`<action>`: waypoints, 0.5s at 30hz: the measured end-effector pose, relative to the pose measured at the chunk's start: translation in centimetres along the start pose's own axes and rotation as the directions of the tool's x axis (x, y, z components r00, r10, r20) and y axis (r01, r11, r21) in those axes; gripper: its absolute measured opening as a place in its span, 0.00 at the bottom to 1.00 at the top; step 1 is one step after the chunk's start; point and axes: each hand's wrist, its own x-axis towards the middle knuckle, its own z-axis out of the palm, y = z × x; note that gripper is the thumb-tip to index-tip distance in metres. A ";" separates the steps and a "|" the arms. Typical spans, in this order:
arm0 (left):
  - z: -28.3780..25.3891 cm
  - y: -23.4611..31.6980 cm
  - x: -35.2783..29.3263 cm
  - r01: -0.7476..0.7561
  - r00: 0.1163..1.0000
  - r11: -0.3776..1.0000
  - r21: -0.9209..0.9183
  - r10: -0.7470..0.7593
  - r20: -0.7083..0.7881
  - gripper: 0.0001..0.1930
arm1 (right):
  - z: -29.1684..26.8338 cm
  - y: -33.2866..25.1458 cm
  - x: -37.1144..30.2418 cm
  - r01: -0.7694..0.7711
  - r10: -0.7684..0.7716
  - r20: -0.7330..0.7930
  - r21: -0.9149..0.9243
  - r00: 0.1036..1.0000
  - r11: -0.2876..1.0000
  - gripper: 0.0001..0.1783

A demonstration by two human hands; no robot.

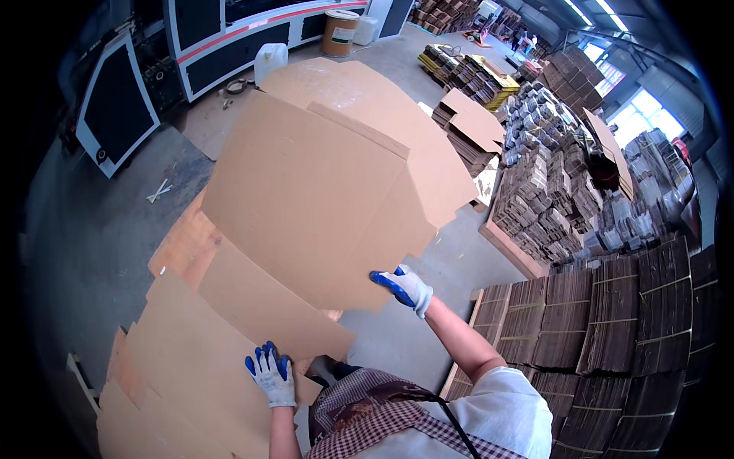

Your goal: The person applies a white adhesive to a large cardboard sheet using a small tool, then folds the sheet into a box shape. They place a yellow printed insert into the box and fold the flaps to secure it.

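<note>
A large flat cardboard sheet (306,183), brown with cut and notched edges, spreads out before me over other cardboard. At its near right corner my right hand (405,291), in a white glove with blue-coated fingers, is closed on the edge, thumb on top. My left hand (271,375), gloved the same way, rests with fingers spread on the near cardboard sheets (183,359). Between the two hands a narrower cardboard piece (267,298) sticks out from under the large sheet. Wooden boards (191,241) show beneath the cardboard.
Strapped bundles of flat cardboard (612,314) are stacked close on my right. Farther off stand a pallet of stacked cardboard (543,199) and wrapped bundles. A dark machine (237,46) lines the far left, with a white jug (271,60) and brown drum (339,34) beside it.
</note>
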 end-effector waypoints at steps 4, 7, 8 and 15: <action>1.4 2.4 2.5 -0.104 0.995 0.995 -0.010 0.104 -0.005 0.29 | -2.1 -2.9 -1.3 0.098 -0.093 -0.062 0.091 0.994 0.991 0.19; 3.7 4.9 5.2 -0.186 0.982 0.982 -0.019 0.186 0.013 0.28 | -3.6 -5.3 -2.6 0.192 -0.223 -0.089 -0.270 0.971 0.943 0.18; 4.5 5.9 5.9 -0.183 0.983 0.983 -0.021 0.183 0.017 0.28 | -3.9 -5.6 -3.0 0.208 -0.262 -0.084 -0.402 0.961 0.891 0.18; 5.9 5.9 3.9 0.114 0.866 0.993 -0.007 -0.096 0.492 0.28 | 5.2 -4.2 -4.7 0.614 -0.399 0.497 -0.746 0.770 0.256 0.37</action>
